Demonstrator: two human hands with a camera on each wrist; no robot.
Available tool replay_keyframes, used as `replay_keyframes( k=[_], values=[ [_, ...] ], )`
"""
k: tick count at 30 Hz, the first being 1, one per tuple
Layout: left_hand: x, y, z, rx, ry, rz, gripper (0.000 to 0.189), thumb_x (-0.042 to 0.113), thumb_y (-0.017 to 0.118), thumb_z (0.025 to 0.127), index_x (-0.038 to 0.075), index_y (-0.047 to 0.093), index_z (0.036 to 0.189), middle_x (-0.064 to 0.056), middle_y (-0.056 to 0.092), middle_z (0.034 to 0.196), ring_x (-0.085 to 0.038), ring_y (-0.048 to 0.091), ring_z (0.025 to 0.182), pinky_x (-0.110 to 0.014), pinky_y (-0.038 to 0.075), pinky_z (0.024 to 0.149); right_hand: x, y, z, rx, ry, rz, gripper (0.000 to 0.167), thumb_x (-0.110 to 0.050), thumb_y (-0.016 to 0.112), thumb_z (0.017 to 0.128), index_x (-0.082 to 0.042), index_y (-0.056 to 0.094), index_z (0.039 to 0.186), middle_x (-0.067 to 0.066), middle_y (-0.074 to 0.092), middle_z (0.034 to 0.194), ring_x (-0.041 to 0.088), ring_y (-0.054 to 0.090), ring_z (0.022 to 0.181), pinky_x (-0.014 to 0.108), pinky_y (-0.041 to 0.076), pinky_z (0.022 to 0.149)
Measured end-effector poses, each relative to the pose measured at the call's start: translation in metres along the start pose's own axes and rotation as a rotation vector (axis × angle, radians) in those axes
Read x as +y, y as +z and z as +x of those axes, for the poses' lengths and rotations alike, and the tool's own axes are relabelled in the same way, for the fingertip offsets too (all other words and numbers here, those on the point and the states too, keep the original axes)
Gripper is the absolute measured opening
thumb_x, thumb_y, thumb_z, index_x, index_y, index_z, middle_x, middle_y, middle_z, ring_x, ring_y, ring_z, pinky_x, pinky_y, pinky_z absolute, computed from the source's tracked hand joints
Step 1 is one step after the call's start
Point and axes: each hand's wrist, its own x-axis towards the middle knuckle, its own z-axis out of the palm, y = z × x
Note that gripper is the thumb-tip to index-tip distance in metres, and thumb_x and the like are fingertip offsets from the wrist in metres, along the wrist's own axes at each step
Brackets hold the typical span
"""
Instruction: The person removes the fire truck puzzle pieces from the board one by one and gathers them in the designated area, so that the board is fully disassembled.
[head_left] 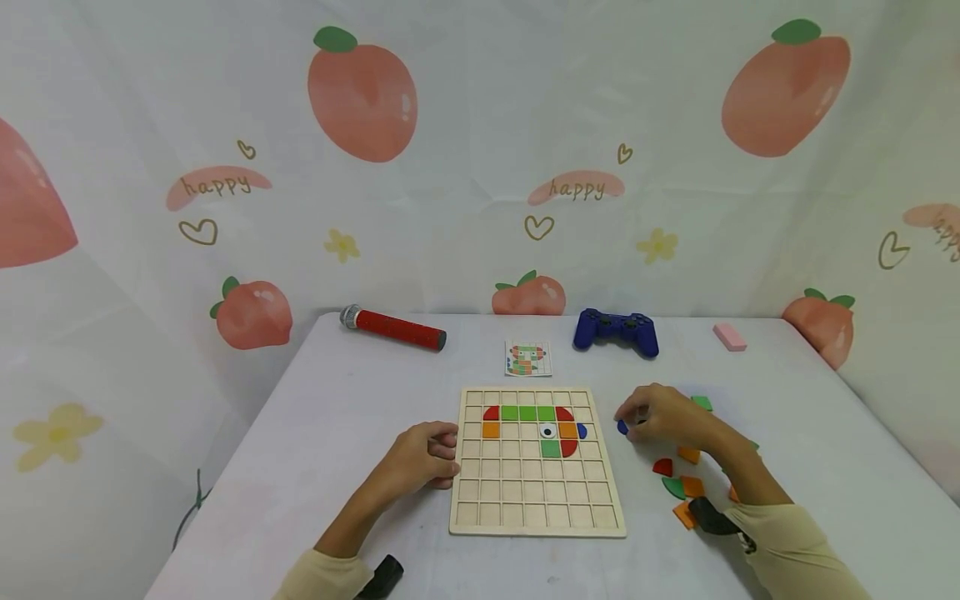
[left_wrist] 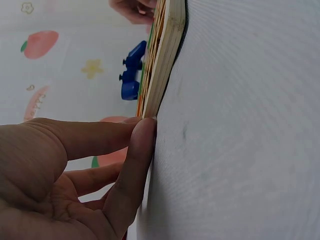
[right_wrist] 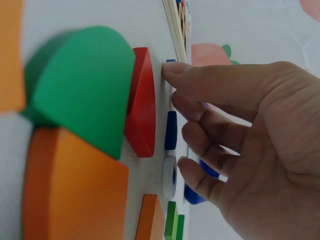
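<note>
A square wooden grid board [head_left: 535, 513] lies on the white table with red, green, orange and blue pieces and an eye piece set in its upper rows. My left hand [head_left: 422, 456] pinches the board's left edge between thumb and fingers. The left wrist view shows those fingertips at the pale side of the board [left_wrist: 167, 60]. To the right of the board, my right hand [head_left: 663, 414] has curled thumb and forefinger at a small blue piece [head_left: 622, 427]. In the right wrist view the thumb tip [right_wrist: 175, 68] partly covers that piece.
Loose pieces lie beneath and near my right arm, among them a red one [head_left: 662, 467], a green one [head_left: 674, 487] and several orange ones. A pattern card [head_left: 528, 358], a red microphone [head_left: 397, 329], a blue game controller [head_left: 617, 332] and a pink block [head_left: 730, 337] lie along the back.
</note>
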Motion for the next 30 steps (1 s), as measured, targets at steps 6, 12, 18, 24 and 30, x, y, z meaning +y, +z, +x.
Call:
replay_keyframes(
  k=[6,12,18,24,30],
  values=[
    [0.000,0.000,0.001,-0.002,0.001,-0.004,0.059,-0.006,0.081,0.086,-0.006,0.059,0.141,-0.012,0.063,0.116,-0.020,0.064,0.094,-0.035,0.068,0.071,-0.002,-0.001,-0.001,0.010,-0.015,-0.020,0.020,-0.014,0.086,0.086,-0.011,0.081,0.105,-0.001,0.069,0.100,0.019,0.059,0.094,0.037,0.056,0.083],
    [0.000,0.000,0.001,-0.004,-0.007,-0.016,0.059,-0.006,0.081,0.086,-0.006,0.059,0.141,-0.013,0.063,0.115,-0.020,0.063,0.094,-0.035,0.068,0.071,-0.003,0.001,0.000,0.019,-0.032,-0.030,0.019,-0.019,0.085,0.088,-0.012,0.082,0.105,-0.002,0.072,0.103,0.019,0.059,0.095,0.036,0.055,0.085],
    [0.000,0.000,0.000,0.003,-0.011,-0.005,0.059,-0.005,0.081,0.086,-0.006,0.059,0.141,-0.012,0.064,0.115,-0.020,0.064,0.094,-0.035,0.068,0.071,-0.007,0.001,0.002,0.057,-0.103,-0.006,0.024,-0.025,0.083,0.091,-0.010,0.080,0.109,-0.003,0.074,0.104,0.017,0.061,0.096,0.032,0.053,0.082],
    [0.001,0.000,0.000,0.002,-0.004,-0.006,0.060,-0.005,0.081,0.086,-0.006,0.059,0.141,-0.013,0.064,0.116,-0.020,0.064,0.093,-0.035,0.068,0.071,-0.018,0.003,0.003,0.071,-0.135,0.030,0.025,-0.027,0.083,0.092,-0.011,0.080,0.111,-0.006,0.074,0.105,0.017,0.061,0.096,0.029,0.053,0.080],
    [0.002,0.000,-0.001,0.003,-0.001,0.000,0.060,-0.006,0.081,0.085,-0.007,0.059,0.141,-0.012,0.064,0.115,-0.020,0.064,0.093,-0.035,0.067,0.070,-0.032,0.012,0.011,0.062,-0.189,0.048,0.024,-0.026,0.084,0.091,-0.011,0.081,0.109,-0.006,0.074,0.103,0.015,0.060,0.096,0.029,0.053,0.082]
  ],
)
